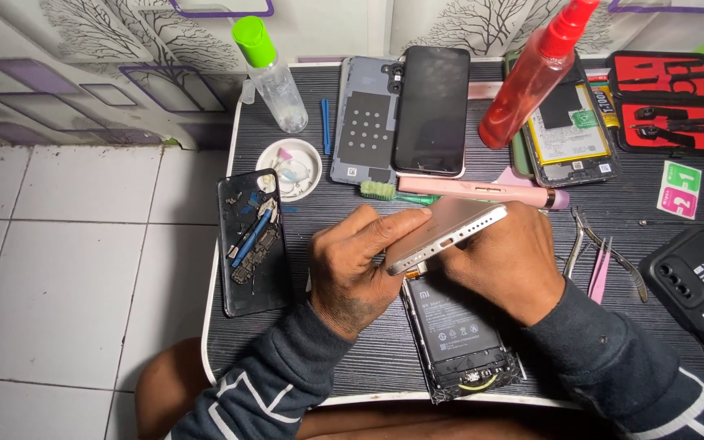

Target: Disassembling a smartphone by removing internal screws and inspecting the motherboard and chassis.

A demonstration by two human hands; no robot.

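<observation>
Two hands gripped one silver phone back cover (447,235), tilted up over an opened phone (456,334) w/ battery exposed, at table (352,358) front centre. Left hand (354,269) closed on cover's left end, thumb on top; right hand (505,259) clasped its right side. Pink pen-like tool (482,192) lay just behind, cutters (592,244) & pink tweezers (599,273) to the right, red spray bottle (535,73) farther back.
</observation>
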